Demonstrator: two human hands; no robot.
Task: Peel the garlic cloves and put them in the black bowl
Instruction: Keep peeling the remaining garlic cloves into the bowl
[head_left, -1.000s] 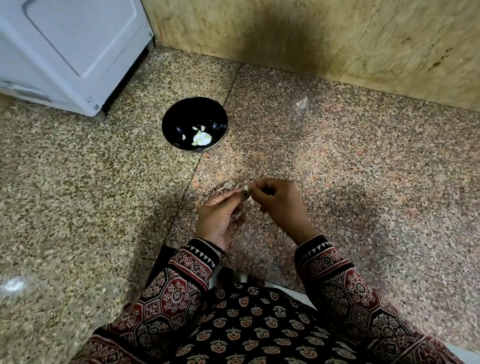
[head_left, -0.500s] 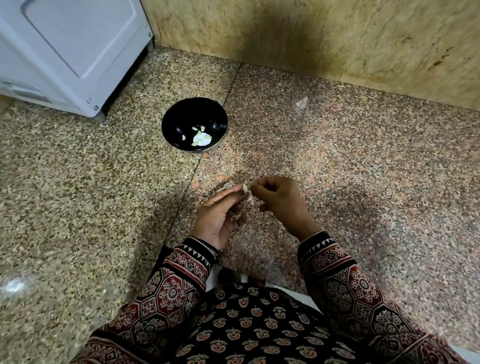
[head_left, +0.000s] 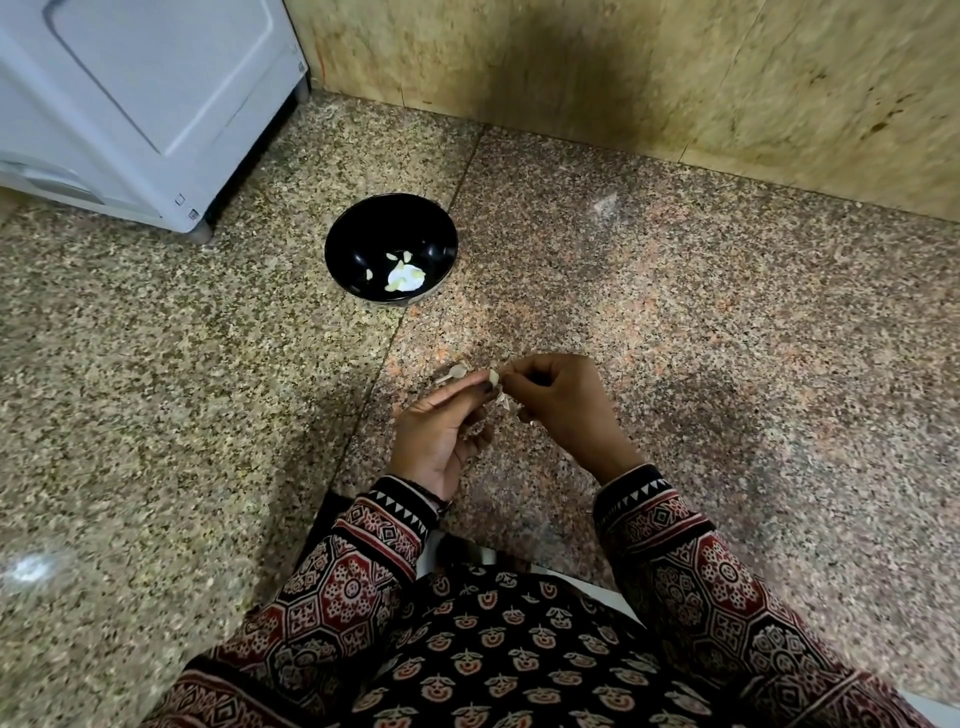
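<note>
left hand (head_left: 441, 431) and right hand (head_left: 561, 405) both pinch one clove (head_left: 494, 376) above the floor (head_left: 675, 338); best: left steadies, right peels from the tip, light grip; bowl (head_left: 363, 231) ahead holds peeled cloves (head_left: 393, 256)

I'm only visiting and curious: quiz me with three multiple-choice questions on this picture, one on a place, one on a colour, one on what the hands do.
1. Where is the bowl? A on the floor, ahead of the person; B on the lap; C on a chair.
2. What colour is the bowl? A white; B black; C red.
3. What are the left hand and right hand doing? A lying flat; B pinching one garlic clove together; C lifting the bowl.
Key: 1 A, it stands on speckled floor; 2 B, its inside is glossy black around pale peeled cloves; 3 B, fingers of both meet on the clove.
</note>
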